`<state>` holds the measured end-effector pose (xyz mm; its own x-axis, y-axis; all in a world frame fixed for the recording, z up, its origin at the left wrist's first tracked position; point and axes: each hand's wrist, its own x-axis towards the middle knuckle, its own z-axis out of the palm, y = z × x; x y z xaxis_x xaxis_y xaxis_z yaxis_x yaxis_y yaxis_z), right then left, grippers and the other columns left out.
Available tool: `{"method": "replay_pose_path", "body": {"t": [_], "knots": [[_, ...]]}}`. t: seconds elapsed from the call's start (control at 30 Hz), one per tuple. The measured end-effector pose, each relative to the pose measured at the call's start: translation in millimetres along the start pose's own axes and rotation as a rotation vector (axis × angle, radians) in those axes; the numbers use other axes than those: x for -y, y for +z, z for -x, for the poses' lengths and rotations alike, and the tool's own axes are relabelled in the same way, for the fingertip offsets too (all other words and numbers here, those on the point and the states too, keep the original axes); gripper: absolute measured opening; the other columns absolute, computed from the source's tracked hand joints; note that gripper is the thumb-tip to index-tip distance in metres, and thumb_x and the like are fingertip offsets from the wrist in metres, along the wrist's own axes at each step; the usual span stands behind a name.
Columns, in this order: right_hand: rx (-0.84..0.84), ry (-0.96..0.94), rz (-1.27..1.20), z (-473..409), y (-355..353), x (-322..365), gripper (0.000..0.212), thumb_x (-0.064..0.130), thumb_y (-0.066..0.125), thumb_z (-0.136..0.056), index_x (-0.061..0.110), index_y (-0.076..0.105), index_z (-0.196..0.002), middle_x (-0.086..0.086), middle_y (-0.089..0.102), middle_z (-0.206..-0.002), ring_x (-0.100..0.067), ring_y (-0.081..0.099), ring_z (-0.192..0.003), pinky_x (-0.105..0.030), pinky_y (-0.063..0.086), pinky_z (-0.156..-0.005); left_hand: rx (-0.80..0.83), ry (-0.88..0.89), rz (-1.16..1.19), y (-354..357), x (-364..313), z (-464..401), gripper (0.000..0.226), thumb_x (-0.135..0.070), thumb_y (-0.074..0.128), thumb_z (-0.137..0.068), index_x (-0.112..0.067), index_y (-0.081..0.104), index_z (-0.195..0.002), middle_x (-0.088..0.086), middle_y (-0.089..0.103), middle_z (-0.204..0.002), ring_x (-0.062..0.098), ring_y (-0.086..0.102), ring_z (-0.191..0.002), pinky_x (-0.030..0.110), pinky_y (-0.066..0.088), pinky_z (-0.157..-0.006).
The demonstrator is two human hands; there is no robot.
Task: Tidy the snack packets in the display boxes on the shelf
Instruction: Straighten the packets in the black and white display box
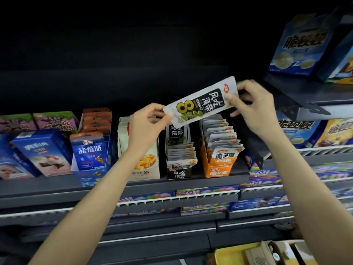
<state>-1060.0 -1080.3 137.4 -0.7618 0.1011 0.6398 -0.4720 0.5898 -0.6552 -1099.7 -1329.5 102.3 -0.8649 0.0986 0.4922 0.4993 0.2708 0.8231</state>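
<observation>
Mid-restock: left hand (148, 123) and right hand (252, 106) each pinch an end of the white-and-black foil seaweed packet (202, 101), held above the shelf — likely next: upright it, slot into the black cardboard display box (178, 172) below.

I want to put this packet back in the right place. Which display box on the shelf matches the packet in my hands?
The black box, between the cream box and the orange box. Its black-and-white label matches the packet; the neighbours' do not.
</observation>
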Motion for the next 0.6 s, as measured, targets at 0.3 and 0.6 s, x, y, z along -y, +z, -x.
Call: {"method": "replay_pose_path", "body": {"t": [0.3, 0.6], "knots": [[0.151, -0.024, 0.152, -25, 29, -2, 0.006, 0.020, 0.062, -0.093, 0.016, 0.062, -0.098, 0.002, 0.067, -0.085, -0.009, 0.069, -0.069, -0.024, 0.056, -0.057, 0.540, 0.038, -0.378, -19, 27, 13, 0.016, -0.030, 0.066, -0.086, -0.033, 0.068, -0.102, -0.017, 0.069, -0.095, -0.006, 0.062, -0.087, 0.015, 0.050, -0.078], [0.791, 0.010, 0.665, -58, 92, -1, 0.024, 0.029, 0.051, -0.098, 0.019, 0.063, -0.116, -0.007, 0.065, -0.102, -0.024, 0.059, -0.084, -0.035, 0.050, -0.079, 0.569, 0.059, -0.399, -22, 42, 12, 0.014, -0.029, 0.064, -0.089, -0.030, 0.072, -0.100, -0.022, 0.067, -0.091, -0.006, 0.061, -0.086, 0.009, 0.044, -0.074]]}}
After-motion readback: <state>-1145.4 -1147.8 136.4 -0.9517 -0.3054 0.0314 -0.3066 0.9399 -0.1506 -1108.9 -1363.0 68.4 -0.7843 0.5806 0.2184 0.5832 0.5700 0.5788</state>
